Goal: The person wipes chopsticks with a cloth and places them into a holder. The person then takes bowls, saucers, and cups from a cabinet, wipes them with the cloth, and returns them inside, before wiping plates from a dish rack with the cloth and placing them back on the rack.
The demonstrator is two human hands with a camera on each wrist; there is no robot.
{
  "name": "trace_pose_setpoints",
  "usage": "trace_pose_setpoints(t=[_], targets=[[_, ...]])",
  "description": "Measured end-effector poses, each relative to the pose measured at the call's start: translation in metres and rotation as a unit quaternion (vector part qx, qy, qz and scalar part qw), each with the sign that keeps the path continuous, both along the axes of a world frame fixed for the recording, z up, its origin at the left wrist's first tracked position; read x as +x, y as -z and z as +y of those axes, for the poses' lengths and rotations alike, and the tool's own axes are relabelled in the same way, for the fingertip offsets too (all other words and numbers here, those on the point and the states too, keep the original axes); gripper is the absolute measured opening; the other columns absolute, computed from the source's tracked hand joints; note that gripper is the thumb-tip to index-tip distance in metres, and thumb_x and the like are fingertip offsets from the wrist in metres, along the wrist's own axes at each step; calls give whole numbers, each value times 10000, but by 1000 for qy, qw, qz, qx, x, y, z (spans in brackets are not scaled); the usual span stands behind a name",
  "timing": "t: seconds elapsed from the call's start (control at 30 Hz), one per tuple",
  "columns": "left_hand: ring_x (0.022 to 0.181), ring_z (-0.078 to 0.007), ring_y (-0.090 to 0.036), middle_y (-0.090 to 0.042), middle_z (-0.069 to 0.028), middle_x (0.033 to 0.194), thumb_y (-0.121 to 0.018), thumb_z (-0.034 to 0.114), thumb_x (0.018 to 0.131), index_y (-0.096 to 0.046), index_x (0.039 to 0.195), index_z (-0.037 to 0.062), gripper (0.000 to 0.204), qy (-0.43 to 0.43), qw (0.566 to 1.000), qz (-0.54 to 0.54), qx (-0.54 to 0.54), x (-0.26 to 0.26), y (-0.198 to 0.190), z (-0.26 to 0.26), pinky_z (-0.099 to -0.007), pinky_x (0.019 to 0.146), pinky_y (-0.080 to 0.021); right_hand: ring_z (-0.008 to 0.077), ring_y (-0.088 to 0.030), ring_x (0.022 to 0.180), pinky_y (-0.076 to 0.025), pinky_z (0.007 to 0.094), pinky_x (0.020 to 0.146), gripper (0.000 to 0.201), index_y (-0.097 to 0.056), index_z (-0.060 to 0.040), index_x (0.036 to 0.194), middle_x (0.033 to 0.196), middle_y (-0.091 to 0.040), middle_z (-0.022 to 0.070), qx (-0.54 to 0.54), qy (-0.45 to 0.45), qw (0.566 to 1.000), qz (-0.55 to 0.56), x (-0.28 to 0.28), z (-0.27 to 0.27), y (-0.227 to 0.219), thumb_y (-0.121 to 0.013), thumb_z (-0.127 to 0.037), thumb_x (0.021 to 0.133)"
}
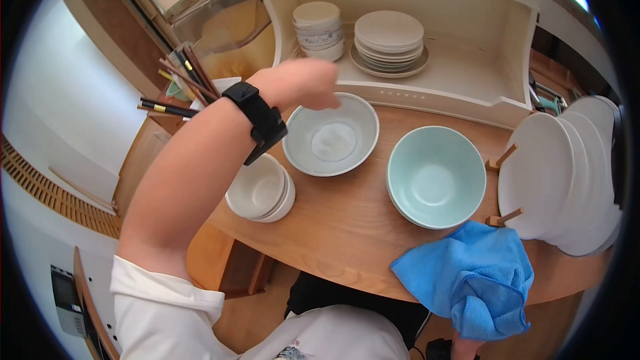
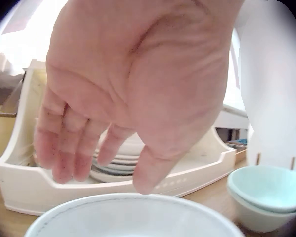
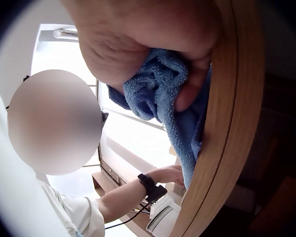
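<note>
A wide bowl (image 1: pixel 333 141) sits below the open left hand (image 1: pixel 308 83); the right hand (image 3: pixel 158 27) grips a blue cloth (image 1: pixel 473 267), bunched seemingly for firmer hold.

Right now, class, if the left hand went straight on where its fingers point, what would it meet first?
Most likely the wide, round, pale-grey bowl: the left hand hangs with its fingers pointing down by the far rim, though the gap's depth is unclear.

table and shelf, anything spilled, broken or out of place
Nothing stands out: the mint bowls and shelf plates sit stacked, with no visible spill or crack. The blue cloth hangs partly off the table, but the right hand grips it.
</note>
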State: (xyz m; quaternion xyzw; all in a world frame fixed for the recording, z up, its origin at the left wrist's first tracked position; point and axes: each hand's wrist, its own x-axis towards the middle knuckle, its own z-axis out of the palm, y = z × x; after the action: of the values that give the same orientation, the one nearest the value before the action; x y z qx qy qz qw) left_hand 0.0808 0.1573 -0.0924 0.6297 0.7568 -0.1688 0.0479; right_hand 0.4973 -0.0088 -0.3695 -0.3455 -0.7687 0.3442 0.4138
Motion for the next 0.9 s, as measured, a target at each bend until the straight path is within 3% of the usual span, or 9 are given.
trace_pose_setpoints(t=[0.07,0.17,0.23,0.47,0.53,0.6,0.83,0.87,0.9], targets=[[1038,-372,-625,-631,-247,1151,-665,378,836,-585,1210,-36,564,25,1000,-10,-14,-41,28,9,-405,914,-487,355,-444,1260,-379,475,1028,476,-500,-59,1353,1413,-432,147,6,18,1000,-23,1,-6,-10,-573,-274,934],[914,-348,-666,-661,-195,1099,-661,334,813,-635,1150,-14,485,67,997,-35,-5,-56,46,13,-429,756,-554,366,-432,1276,-368,483,1039,479,-504,-63,1357,1430,-419,151,8,38,996,-80,16,-14,-26,-576,-270,931],[902,-318,-680,-643,-189,1133,-656,273,829,-598,1206,-13,477,-141,969,-185,-80,-38,30,3,-403,717,-585,374,-424,1286,-361,488,1045,481,-507,-65,1359,1441,-411,153,12,38,992,-123,26,-14,-36,-578,-268,929],[843,-256,-687,-652,-172,1037,-609,146,867,-571,1239,-4,403,-172,942,-273,-87,-58,38,3,-365,686,-602,401,-395,1324,-336,506,1070,489,-516,-72,1369,1482,-381,161,50,18,971,-234,28,5,-76,-585,-259,922],[835,-231,-684,-654,-146,1023,-579,106,881,-548,1263,-4,398,-150,928,-333,-72,-57,33,1,-355,682,-601,403,-299,1380,-302,494,1094,556,-426,-59,1441,1472,-389,174,56,31,974,-218,15,8,-82,-561,-260,941],[827,-189,-664,-656,-112,1000,-571,117,898,-546,1270,17,386,-148,921,-358,-52,-51,20,-7,-330,681,-578,363,-342,1360,-299,467,1095,594,-354,-3,1455,1429,-427,181,230,10,915,-332,9,18,-79,-553,-263,959],[781,-96,-615,-638,-30,983,-539,124,931,-515,1289,33,370,-125,888,-435,77,-35,-30,-56,-272,650,-528,326,-406,1310,-341,436,1074,582,-379,-5,1427,1405,-459,170,67,-60,986,-137,-28,49,-103,-586,-239,935],[784,-149,-640,-616,-66,931,-545,125,924,-528,1200,-7,306,-89,882,-448,113,-22,-39,-71,-315,639,-572,319,-417,1302,-347,431,1070,580,-384,-6,1422,1401,-464,168,40,-69,991,-104,-56,70,-124,-591,-235,931],[774,-119,-608,-605,-57,920,-551,141,920,-532,1195,-6,312,-41,908,-397,126,-19,-45,-84,-281,628,-535,313,-428,1293,-354,426,1066,578,-388,-6,1417,1397,-470,166,11,-76,995,-71,-83,90,-146,-596,-231,927]])
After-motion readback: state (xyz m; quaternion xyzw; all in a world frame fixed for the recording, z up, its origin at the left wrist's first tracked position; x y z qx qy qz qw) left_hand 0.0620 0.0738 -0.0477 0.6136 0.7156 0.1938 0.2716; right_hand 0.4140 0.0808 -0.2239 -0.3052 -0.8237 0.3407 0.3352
